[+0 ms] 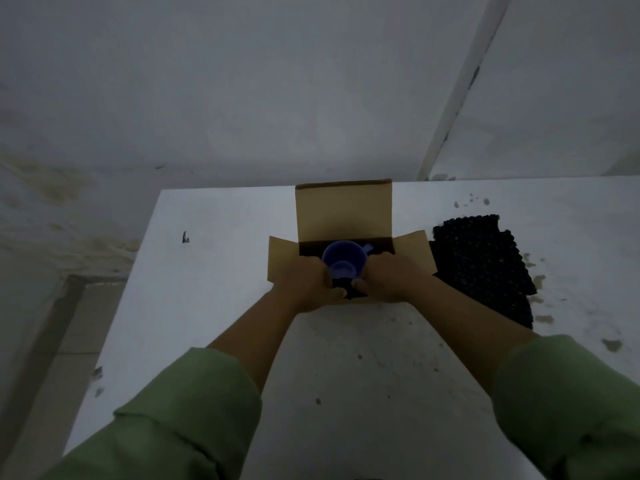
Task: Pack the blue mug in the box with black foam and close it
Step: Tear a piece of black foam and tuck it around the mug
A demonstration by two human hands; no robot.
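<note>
Box [343,213]: cardboard, on white counter [214,271], far flap upright, side flaps spread; lined with black foam [381,245]. Mug [343,261]: blue, upright inside the box, mouth up, handle toward far right. Left hand [306,284]: fingers curled against the mug's left side. Right hand [391,277]: fingers curled against its right side. Foam sheet [481,265]: black, on the counter just right of the box. Sleeves [194,410]: green.

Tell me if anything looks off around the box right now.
Nothing is spilled or damaged. The blue mug sits inside the box on black foam, flaps open. One loose foam sheet lies outside, right of it.
</note>
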